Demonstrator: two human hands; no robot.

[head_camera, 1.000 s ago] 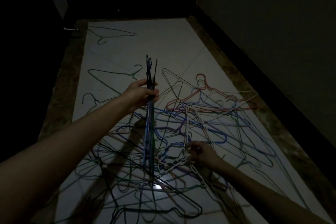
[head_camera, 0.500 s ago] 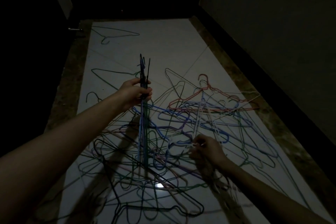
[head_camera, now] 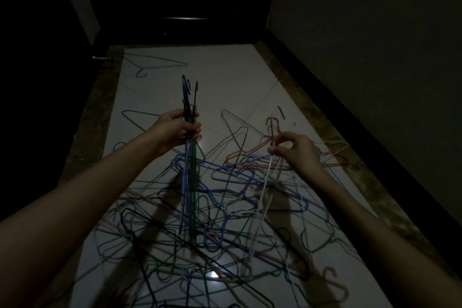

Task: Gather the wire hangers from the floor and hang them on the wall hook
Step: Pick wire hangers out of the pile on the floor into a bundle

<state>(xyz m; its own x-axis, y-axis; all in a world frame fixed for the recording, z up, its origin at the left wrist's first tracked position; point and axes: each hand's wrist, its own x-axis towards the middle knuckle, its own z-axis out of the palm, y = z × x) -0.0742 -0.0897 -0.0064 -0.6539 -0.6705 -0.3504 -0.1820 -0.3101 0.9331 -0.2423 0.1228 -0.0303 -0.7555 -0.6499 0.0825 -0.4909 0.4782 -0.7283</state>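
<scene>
My left hand [head_camera: 178,130] grips a bundle of dark, blue and green wire hangers [head_camera: 188,177] by their necks, held upright above the floor with the hooks pointing up. My right hand [head_camera: 293,149] pinches the neck of a white wire hanger [head_camera: 262,197] and holds it lifted over the pile. A tangled pile of several coloured wire hangers [head_camera: 225,220] covers the white tiled floor [head_camera: 212,77] beneath both hands. No wall hook is visible in this dim view.
Single hangers lie apart on the floor: a teal one [head_camera: 155,62] far back, a green one [head_camera: 137,117] at the left, a pink one [head_camera: 335,282] near right. A dark wall [head_camera: 375,57] runs along the right, a dark doorway [head_camera: 185,7] ahead.
My right hand rose from the pile, lifting the white hanger up and to the right. My left hand kept its bundle upright with little movement.
</scene>
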